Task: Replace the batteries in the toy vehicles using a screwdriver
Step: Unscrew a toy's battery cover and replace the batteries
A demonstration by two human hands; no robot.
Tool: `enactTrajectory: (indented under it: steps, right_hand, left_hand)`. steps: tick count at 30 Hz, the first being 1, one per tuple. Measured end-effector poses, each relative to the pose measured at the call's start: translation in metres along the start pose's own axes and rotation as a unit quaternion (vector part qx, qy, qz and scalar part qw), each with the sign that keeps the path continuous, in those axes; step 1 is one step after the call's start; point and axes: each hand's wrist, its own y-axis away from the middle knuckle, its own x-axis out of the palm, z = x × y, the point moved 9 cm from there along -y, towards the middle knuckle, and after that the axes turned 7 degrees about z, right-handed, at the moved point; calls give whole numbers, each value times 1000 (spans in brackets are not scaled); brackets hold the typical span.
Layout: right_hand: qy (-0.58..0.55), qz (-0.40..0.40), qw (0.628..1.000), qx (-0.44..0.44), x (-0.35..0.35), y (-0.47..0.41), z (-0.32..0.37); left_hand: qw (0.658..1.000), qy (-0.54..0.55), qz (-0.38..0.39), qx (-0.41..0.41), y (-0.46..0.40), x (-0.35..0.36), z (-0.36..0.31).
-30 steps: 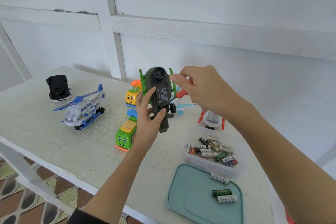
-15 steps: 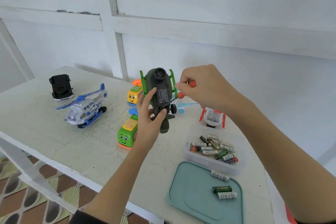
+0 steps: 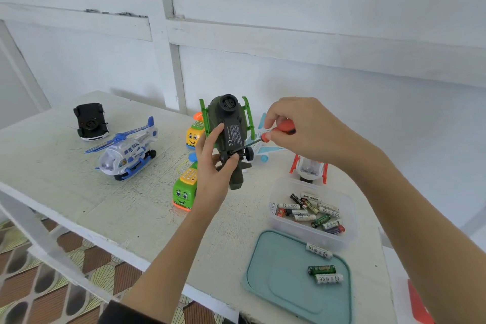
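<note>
One dark-green toy helicopter point(image 3: 229, 134), underside up, green skids

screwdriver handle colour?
Red-orange with a black band; the screwdriver is gripped by the right hand. Head view, the only one.

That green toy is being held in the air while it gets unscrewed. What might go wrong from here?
The left hand alone holds the dark green helicopter above the table, so a push from the screwdriver in the right hand might twist it loose. The tip works close to the left thumb, so a slip could jab it. A freed screw might drop and roll off the table edge.
</note>
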Motion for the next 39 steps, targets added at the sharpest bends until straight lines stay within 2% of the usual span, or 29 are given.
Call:
enactTrajectory:
  steps: [4,6,11,13,19,26,33,39]
  right_hand:
    - [128,61,990,7,11,2,-3]
    - [101,51,994,3,11,2,-7]
    - [9,-49,998,-44,7,-1,-17]
    - [-2,-51,997,-51,12,-3,-25]
    - [-56,113,991,-53,76,-10,-41]
    - [-91,203,975,-8,166,-19,-55]
    - [20,276,961,22,219,-18,-61]
    - [85,303,949,26,236,-18,-66]
  left_hand:
    - [1000,2,-9,2,-1,-7,-7]
    - [1000,4,-15,12,-2,-12,-15]
    - [998,4,-35,45,-2,-31,-30]
    - [998,1,-46,45,-1,-41,-31]
    - [997,-12,-69,37,8,-67,-30]
    - [997,-20,-72,6,21,-81,-19]
    - [997,-26,-71,-17,28,-81,-11]
    - [997,-28,-68,-29,29,-80,-8]
